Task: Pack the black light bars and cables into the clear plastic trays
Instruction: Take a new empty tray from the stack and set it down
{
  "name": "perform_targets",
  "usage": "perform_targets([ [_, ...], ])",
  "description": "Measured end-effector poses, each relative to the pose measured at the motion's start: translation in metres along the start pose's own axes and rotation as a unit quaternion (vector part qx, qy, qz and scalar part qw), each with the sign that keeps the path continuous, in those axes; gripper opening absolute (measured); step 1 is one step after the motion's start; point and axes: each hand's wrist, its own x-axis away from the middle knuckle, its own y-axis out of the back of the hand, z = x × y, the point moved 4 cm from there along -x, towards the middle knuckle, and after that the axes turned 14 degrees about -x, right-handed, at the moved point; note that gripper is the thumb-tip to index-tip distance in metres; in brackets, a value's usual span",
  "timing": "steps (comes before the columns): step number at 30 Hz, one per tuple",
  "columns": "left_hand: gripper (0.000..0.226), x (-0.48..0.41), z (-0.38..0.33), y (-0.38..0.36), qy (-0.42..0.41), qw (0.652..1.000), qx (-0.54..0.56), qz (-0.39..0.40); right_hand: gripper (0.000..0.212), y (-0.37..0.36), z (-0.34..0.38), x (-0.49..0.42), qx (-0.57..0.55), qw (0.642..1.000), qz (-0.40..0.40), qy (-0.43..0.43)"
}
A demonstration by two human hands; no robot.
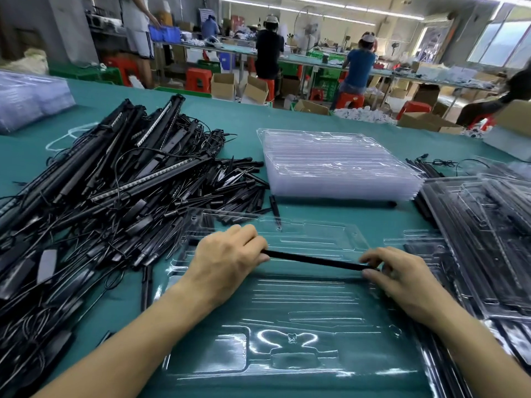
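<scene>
The slim black light bar [313, 260], judged rigid and light, spans the clear plastic tray [287, 311] on the surface, with the left grip [227, 259] curled round one end and the right grip [402, 274] pinching the other, sensible holds.

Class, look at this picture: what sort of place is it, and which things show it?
Probably a factory packing floor: a heap of black light bars and cables lies beside a stack of clear plastic trays on a green table; workers sit at benches behind.
</scene>
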Motion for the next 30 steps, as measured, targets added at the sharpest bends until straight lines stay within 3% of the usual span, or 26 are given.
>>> perform_targets([
  [7,0.011,0.003,0.007,-0.008,0.066,0.996,0.056,0.020,0.019,-0.001,-0.003,-0.004,0.020,0.997,-0.073,-0.031],
  [14,0.021,0.007,0.017,-0.022,0.141,0.976,0.150,0.069,0.018,-0.008,-0.002,-0.002,0.019,0.999,-0.022,-0.044],
  [21,0.009,0.007,0.024,-0.030,0.129,0.955,0.241,0.113,0.027,-0.008,-0.007,-0.004,-0.015,0.999,-0.012,-0.043],
  [27,0.001,0.004,0.028,-0.032,0.137,0.943,0.278,0.125,0.012,-0.011,-0.010,-0.008,-0.013,0.997,-0.044,-0.060],
  [30,0.010,0.004,0.033,-0.026,0.149,0.951,0.241,0.126,0.009,-0.012,-0.010,-0.009,0.007,0.999,-0.023,-0.037],
])
